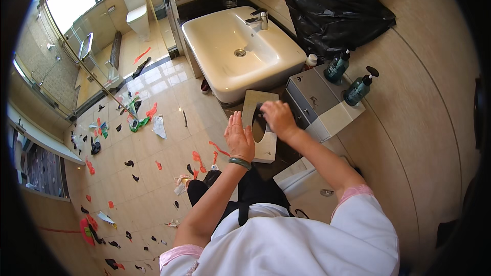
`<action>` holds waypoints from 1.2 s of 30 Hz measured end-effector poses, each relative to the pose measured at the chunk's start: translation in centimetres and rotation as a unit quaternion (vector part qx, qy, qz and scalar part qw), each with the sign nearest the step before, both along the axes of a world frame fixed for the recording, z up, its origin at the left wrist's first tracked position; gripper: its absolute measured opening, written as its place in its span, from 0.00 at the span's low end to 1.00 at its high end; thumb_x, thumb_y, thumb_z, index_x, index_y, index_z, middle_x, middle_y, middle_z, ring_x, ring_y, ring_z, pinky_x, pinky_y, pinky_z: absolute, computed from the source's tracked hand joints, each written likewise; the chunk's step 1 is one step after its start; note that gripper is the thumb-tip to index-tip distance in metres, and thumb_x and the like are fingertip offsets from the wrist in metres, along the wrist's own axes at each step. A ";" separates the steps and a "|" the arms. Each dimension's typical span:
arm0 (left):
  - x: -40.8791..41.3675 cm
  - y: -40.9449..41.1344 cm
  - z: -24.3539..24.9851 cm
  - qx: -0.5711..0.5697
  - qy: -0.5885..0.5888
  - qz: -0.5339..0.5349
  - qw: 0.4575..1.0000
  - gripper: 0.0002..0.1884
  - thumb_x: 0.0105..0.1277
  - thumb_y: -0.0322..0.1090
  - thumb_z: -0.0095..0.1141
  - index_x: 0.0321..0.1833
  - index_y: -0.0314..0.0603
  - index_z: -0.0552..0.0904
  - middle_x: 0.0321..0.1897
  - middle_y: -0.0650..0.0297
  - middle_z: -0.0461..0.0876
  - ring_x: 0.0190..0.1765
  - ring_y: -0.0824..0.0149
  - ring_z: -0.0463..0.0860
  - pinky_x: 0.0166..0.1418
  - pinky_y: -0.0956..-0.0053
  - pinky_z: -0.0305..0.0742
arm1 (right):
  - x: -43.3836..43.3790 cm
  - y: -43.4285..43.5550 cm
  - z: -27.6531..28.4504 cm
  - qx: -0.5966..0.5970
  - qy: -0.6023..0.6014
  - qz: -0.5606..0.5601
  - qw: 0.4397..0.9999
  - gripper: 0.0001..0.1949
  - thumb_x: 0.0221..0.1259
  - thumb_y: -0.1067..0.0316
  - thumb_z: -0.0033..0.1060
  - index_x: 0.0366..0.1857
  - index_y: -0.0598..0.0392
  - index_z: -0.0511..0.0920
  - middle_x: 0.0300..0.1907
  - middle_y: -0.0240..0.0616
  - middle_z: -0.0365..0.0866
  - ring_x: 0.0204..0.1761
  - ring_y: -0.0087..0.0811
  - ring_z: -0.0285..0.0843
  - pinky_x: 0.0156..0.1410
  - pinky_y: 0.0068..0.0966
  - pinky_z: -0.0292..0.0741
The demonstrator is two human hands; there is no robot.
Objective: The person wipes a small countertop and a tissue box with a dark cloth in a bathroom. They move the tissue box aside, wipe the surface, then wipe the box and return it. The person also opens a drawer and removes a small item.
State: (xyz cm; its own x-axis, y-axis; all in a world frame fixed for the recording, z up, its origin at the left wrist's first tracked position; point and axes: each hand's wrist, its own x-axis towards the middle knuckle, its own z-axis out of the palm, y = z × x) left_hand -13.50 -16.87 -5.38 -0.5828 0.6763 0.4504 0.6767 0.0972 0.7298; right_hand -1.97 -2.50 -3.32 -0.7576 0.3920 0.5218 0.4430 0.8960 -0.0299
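Observation:
My left hand [239, 138] is held flat with fingers straight and the thumb a little apart; a dark green bangle [240, 163] circles its wrist. It hovers by the left side of a pale box with an oval opening [264, 152], which looks like a tissue box. Over the box's right side is my right hand [282, 120], slightly blurred, its fingers loosely bent near the dark opening. I see nothing in either hand. Whether the right fingertips touch the box cannot be made out.
Beyond the box stands a white washbasin [215, 61] with a chrome faucet [262, 19]. To the right, a grey drawer organizer [318, 92] bears two pump bottles [357, 91]. Black plastic sheeting [330, 11] hangs behind. Torn plastic scraps [151, 111] litter the tiled floor [168, 184].

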 end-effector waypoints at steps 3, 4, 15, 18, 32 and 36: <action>0.1 0.1 0.2 -0.016 0.026 -0.007 0.999 0.28 0.77 0.37 0.47 0.77 0.39 0.65 0.73 0.48 0.70 0.78 0.47 0.64 0.79 0.55 0.56 | -1.1 4.2 -0.4 -0.036 0.042 -0.027 0.998 0.14 0.58 0.69 0.70 0.48 0.48 0.80 0.53 0.33 0.80 0.57 0.37 0.76 0.59 0.38 0.72; 0.1 0.1 0.2 -0.024 0.031 -0.006 0.999 0.28 0.77 0.37 0.47 0.77 0.39 0.65 0.73 0.48 0.70 0.78 0.47 0.64 0.79 0.55 0.56 | -1.6 5.1 -0.4 -0.029 0.052 -0.028 0.998 0.13 0.57 0.69 0.70 0.47 0.48 0.81 0.52 0.33 0.81 0.57 0.37 0.77 0.60 0.37 0.73; 0.2 0.2 0.2 -0.045 -0.023 0.008 0.999 0.27 0.77 0.39 0.46 0.76 0.39 0.67 0.70 0.49 0.74 0.77 0.50 0.66 0.78 0.55 0.56 | 0.9 -1.9 -0.6 -0.120 0.038 0.025 0.992 0.09 0.61 0.68 0.66 0.45 0.49 0.82 0.50 0.36 0.83 0.54 0.39 0.79 0.59 0.37 0.73; 0.1 0.2 0.5 -0.040 -0.045 0.005 0.998 0.27 0.77 0.40 0.46 0.76 0.40 0.68 0.70 0.48 0.74 0.77 0.50 0.66 0.78 0.54 0.56 | 3.0 -7.7 0.7 -0.140 0.024 0.051 0.989 0.11 0.58 0.70 0.67 0.45 0.50 0.82 0.49 0.35 0.83 0.55 0.39 0.79 0.59 0.37 0.72; -2.4 0.9 -3.9 0.146 -0.354 -0.103 0.918 0.27 0.84 0.46 0.38 0.78 0.38 0.64 0.68 0.51 0.77 0.71 0.60 0.72 0.77 0.68 0.62 | -0.2 -11.4 0.4 -0.134 0.064 0.139 0.979 0.07 0.61 0.68 0.61 0.41 0.53 0.84 0.45 0.35 0.84 0.53 0.37 0.80 0.55 0.36 0.73; -1.5 0.5 -1.7 0.137 -0.357 -0.091 0.919 0.26 0.83 0.42 0.40 0.78 0.38 0.63 0.69 0.50 0.76 0.70 0.61 0.73 0.74 0.69 0.65 | -3.3 -7.6 -1.1 -0.075 0.084 0.092 0.989 0.08 0.59 0.66 0.61 0.42 0.51 0.83 0.47 0.33 0.84 0.54 0.36 0.79 0.55 0.36 0.73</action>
